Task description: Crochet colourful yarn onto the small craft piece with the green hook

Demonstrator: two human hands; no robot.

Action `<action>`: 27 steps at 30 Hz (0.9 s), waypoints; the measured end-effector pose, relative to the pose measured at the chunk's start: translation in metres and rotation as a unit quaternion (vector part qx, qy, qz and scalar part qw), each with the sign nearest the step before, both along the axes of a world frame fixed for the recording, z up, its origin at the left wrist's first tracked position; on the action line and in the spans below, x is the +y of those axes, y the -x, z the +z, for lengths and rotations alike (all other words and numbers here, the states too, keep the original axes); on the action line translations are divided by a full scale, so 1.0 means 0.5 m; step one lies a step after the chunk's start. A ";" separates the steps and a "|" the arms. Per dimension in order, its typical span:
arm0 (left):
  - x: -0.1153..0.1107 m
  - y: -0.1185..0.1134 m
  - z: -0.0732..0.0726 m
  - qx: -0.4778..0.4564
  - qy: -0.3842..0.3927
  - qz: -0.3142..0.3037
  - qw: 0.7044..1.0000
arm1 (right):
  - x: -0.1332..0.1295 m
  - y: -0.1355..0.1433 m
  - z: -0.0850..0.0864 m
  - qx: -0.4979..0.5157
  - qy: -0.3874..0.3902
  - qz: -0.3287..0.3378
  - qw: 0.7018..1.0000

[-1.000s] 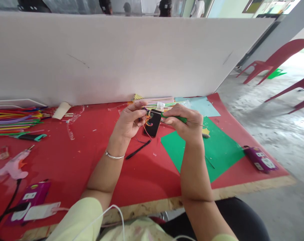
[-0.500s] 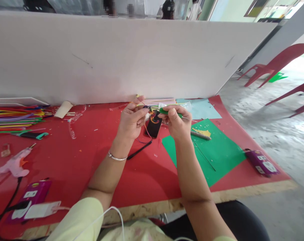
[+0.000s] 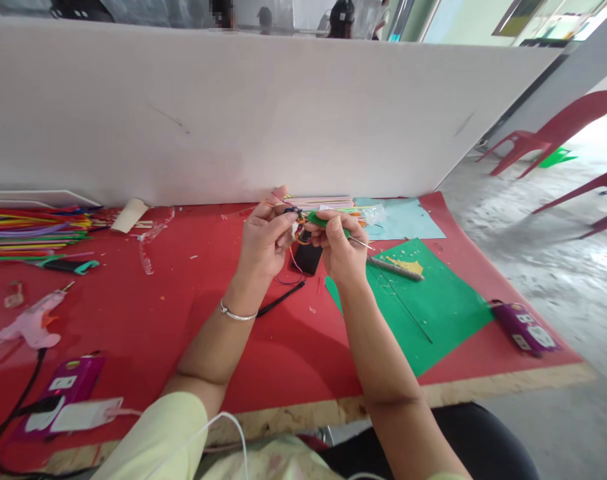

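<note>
My left hand [image 3: 266, 237] is closed in a pinch on a small dark blue and orange piece of thread work [image 3: 298, 223], its exact shape too small to make out. A reddish thread passes by the raised index finger. In my right hand [image 3: 343, 243] is a green-handled crochet hook [image 3: 328, 222], its far end against the work and a thin metal end sticking out toward the lower right. Beneath the hands lies a black phone [image 3: 307, 260], partly covered by them. Thin thread loops down beside it, near a black stick-like piece [image 3: 281, 298].
A white board [image 3: 283, 120] stands along the table's back edge. Pipe cleaners [image 3: 38, 230], a pink glue gun [image 3: 33, 323] and a purple power strip [image 3: 66, 387] lie left. At right are a green sheet [image 3: 418, 307], a grey rod [image 3: 396, 268] and another purple power strip [image 3: 523, 328].
My right hand has moved left and slightly down with the crochet hook, closer to my left hand. The hook's metal end now tilts lower. The left hand still pinches the thread work.
</note>
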State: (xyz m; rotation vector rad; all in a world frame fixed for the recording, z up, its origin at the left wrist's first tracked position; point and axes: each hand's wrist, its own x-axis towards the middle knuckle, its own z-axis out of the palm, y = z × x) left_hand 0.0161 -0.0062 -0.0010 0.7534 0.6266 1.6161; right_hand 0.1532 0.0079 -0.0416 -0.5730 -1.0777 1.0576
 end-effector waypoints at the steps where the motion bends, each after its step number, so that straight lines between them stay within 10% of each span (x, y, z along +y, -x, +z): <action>1: 0.000 0.000 0.002 0.000 0.002 0.002 1.000 | 0.000 -0.001 0.001 -0.003 0.002 -0.001 1.000; 17: 0.008 -0.002 -0.002 -0.072 0.098 -0.130 0.984 | 0.001 0.020 0.007 0.018 0.041 0.015 0.999; 27: -0.005 0.000 0.007 -0.028 0.020 -0.052 0.998 | -0.012 0.010 0.031 0.042 0.057 0.031 0.997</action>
